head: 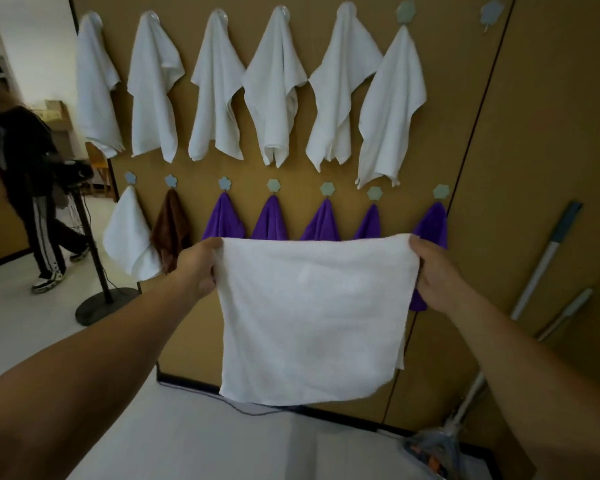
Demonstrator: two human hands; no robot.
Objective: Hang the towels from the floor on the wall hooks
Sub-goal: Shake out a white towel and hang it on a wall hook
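I hold a white towel (312,317) spread flat in front of the brown wall. My left hand (198,268) pinches its top left corner and my right hand (437,275) pinches its top right corner. Along the top row of hooks hang several white towels (274,88). The lower row carries a white towel (129,233), a brown towel (170,226) and several purple towels (271,220), partly hidden behind the held towel. One hook (490,12) at the top right is bare.
A person in dark clothes (25,174) walks at the left beside a black stand (101,299). A mop with a blue and white handle (544,261) leans on the wall at the right, its head near the floor at the bottom right.
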